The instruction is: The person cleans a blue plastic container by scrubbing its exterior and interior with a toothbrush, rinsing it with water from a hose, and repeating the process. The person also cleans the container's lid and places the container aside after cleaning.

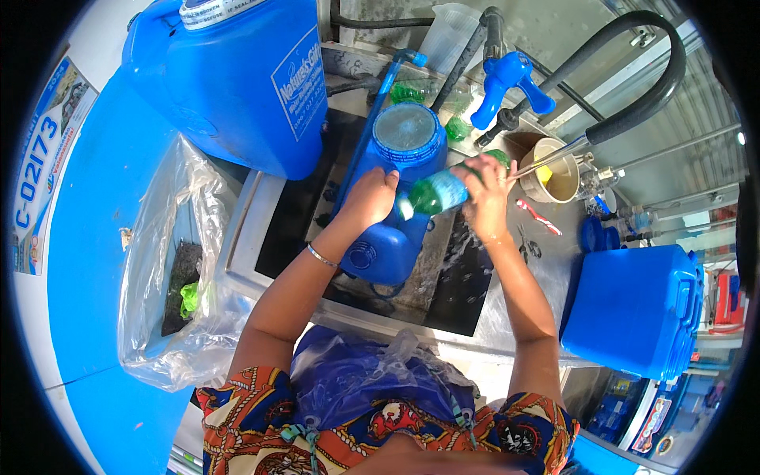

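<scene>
A blue plastic water jug point(380, 252) lies in the sink in front of me, its wide round cap point(405, 131) at the far end and a small spout at the near end. My left hand point(370, 198) is closed on the jug at its handle; the fingertips are partly hidden. In my right hand point(484, 194) is a green plastic bottle point(434, 194) with a pale label, tilted so its whitish mouth end points down and left at the jug. The bottle's mouth is just over or against the jug; which of the two I cannot tell.
A big blue jug point(229, 87) stands at the far left, another blue container point(629, 309) at the right. Behind the sink are a blue-handled tap point(511, 87) and a black hose point(677, 67). A beige bucket point(564, 170) and a red-white toothbrush point(538, 218) sit right; a clear bag point(150, 317) left.
</scene>
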